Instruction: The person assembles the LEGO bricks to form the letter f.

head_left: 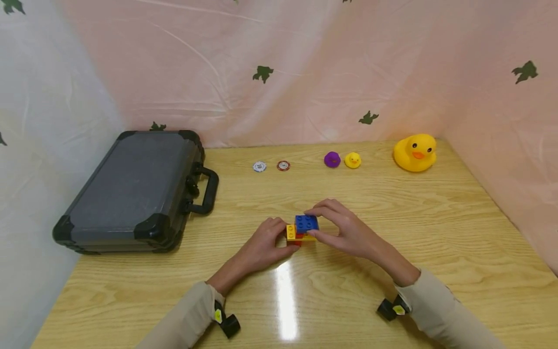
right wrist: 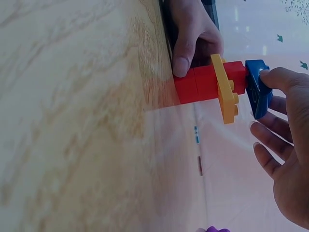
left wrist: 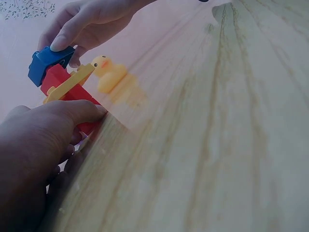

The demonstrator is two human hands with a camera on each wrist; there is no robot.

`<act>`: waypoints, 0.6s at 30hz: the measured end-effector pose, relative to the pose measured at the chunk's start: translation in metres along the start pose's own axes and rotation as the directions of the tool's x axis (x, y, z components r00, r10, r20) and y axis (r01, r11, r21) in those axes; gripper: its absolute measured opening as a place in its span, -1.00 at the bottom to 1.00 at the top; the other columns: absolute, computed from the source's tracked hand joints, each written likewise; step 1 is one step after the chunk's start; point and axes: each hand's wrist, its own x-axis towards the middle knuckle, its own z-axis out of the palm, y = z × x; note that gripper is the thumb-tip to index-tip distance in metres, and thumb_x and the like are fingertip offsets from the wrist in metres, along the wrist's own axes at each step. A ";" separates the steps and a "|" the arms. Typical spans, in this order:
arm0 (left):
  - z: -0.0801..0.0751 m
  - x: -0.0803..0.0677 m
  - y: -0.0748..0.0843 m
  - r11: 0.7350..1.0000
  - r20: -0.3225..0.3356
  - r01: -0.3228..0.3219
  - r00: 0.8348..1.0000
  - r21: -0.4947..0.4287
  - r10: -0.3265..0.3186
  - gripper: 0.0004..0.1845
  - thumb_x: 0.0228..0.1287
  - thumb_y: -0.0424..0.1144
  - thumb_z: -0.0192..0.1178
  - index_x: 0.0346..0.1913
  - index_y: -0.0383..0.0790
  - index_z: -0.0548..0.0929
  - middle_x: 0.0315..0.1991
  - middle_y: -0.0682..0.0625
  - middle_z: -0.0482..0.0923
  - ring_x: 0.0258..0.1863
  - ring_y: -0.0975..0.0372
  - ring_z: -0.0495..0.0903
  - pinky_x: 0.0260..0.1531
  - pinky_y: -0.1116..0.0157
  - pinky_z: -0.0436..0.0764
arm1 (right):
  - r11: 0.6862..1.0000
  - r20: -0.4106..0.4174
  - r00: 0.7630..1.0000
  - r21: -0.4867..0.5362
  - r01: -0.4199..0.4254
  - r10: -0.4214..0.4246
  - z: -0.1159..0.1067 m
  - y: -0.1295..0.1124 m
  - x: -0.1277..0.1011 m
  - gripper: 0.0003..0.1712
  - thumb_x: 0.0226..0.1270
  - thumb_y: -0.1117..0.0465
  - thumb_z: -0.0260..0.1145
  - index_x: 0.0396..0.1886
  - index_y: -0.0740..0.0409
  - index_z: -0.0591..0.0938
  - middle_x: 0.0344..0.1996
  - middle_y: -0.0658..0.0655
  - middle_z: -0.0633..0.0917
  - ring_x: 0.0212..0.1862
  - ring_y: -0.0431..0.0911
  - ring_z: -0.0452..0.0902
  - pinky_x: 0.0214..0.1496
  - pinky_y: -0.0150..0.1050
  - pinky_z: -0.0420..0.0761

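Note:
A small stack of toy building bricks stands on the table in front of me. Its lower part is red bricks (right wrist: 198,84), with a flat yellow plate (right wrist: 223,89) across them and another red brick (right wrist: 236,77) above that. My left hand (head_left: 263,247) grips the stack low down, thumb on the near side. At the top, a blue brick (head_left: 306,224) with a sloped side is pinched between the thumb and fingers of my right hand (head_left: 348,231). It sits slightly tilted against the upper red brick; whether it is pressed on, I cannot tell.
A grey case (head_left: 126,184) with black corners and handle lies at the left. Along the back are a white chip (head_left: 259,166), a red chip (head_left: 283,166), a purple duck (head_left: 332,159), a small yellow duck (head_left: 352,160) and a large yellow duck (head_left: 414,154).

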 end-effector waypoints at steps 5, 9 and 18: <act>0.000 0.000 0.001 1.000 -0.002 0.000 1.000 0.002 0.000 -0.68 0.27 -0.07 0.47 -0.08 -0.18 0.67 -0.26 0.10 0.51 -0.25 0.22 0.40 -0.24 0.24 0.40 | 0.999 -0.002 0.999 0.016 0.036 -0.036 0.000 0.000 0.001 -0.50 0.23 0.37 0.54 0.17 0.20 0.65 0.03 0.07 0.65 0.00 -0.09 0.56 -0.01 0.02 0.66; -0.001 0.000 0.001 1.000 0.002 0.003 1.000 0.002 -0.003 -0.67 0.28 -0.07 0.47 -0.06 -0.18 0.67 -0.23 0.09 0.53 -0.22 0.22 0.42 -0.21 0.23 0.42 | 0.998 -0.003 0.998 0.029 0.057 -0.057 0.000 0.001 0.002 -0.50 0.22 0.39 0.53 0.17 0.22 0.64 0.00 0.06 0.66 -0.05 -0.11 0.57 -0.06 -0.01 0.66; 0.000 0.000 0.001 1.000 0.005 -0.003 1.000 -0.001 0.003 -0.67 0.28 -0.09 0.47 -0.05 -0.19 0.67 -0.23 0.09 0.54 -0.22 0.22 0.43 -0.20 0.23 0.43 | 0.998 0.010 0.998 0.040 0.056 -0.056 0.000 0.001 0.003 -0.53 0.24 0.40 0.51 0.15 0.22 0.64 0.00 0.07 0.65 -0.06 -0.11 0.55 -0.09 -0.02 0.66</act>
